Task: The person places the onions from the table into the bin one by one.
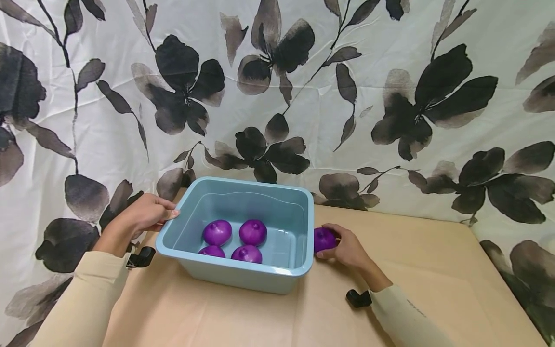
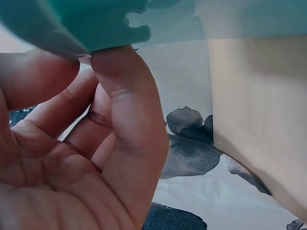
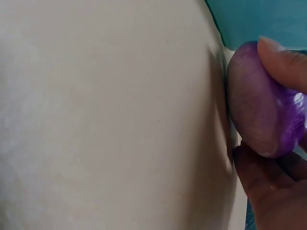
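A light blue plastic tub (image 1: 299, 226) stands on the table, with several glossy purple onions (image 1: 253, 232) on its floor, toward its left and middle. At the tub's left side, my left hand (image 1: 149, 212) pinches the rim between thumb and index finger; the left wrist view shows the thumb and bent finger (image 2: 136, 110) meeting at the tub's edge. Just outside the right wall, my right hand (image 1: 349, 248) grips another purple onion (image 1: 323, 239). In the right wrist view, thumb and fingers lie on opposite sides of that onion (image 3: 254, 100), close to the tabletop.
Tan covering (image 1: 412, 270) lies over the table, which ends at an edge on the right. A white cloth with dark flowers (image 1: 338, 111) hangs directly behind the table and tub. Small black cameras (image 1: 359, 299) sit at both wrists.
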Action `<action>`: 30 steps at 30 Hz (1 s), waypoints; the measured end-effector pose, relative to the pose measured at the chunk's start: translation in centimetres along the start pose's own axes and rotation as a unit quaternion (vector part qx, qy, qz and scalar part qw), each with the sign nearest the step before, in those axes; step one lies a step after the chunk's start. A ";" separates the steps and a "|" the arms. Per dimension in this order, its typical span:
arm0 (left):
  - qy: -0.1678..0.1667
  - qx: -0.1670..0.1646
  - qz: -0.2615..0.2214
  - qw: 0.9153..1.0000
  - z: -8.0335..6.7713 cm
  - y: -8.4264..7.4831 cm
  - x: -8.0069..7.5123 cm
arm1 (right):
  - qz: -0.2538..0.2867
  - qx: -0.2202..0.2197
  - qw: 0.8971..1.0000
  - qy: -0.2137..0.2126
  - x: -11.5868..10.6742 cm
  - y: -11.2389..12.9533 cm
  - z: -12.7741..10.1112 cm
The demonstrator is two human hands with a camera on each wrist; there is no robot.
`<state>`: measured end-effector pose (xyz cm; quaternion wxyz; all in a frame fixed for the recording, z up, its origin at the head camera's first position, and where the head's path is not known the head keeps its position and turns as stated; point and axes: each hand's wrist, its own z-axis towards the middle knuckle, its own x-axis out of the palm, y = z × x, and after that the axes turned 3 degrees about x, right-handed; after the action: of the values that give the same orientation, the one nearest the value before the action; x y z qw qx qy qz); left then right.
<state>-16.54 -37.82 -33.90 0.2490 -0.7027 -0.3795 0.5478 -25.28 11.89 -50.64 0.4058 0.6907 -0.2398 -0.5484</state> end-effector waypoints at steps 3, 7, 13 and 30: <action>0.000 0.003 0.000 1.000 0.0 -0.1 0.0 | -0.015 -0.003 1.000 -0.007 -0.1 -0.1 -0.1; 0.002 0.003 0.004 1.000 0.1 -0.3 0.0 | -0.020 0.002 1.000 -0.006 -0.4 0.0 -0.4; 0.009 -0.003 0.012 1.000 0.1 -0.6 0.0 | -0.009 -0.001 1.000 0.002 -1.0 0.4 -0.9; 0.006 -0.009 0.007 1.000 0.2 -0.7 0.4 | 0.052 -0.039 0.997 0.033 -4.8 3.9 -3.6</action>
<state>-16.82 -37.12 -33.66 0.2410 -0.7111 -0.3776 0.5418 -22.76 14.54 -44.52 0.4679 0.6790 -0.2399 -0.5123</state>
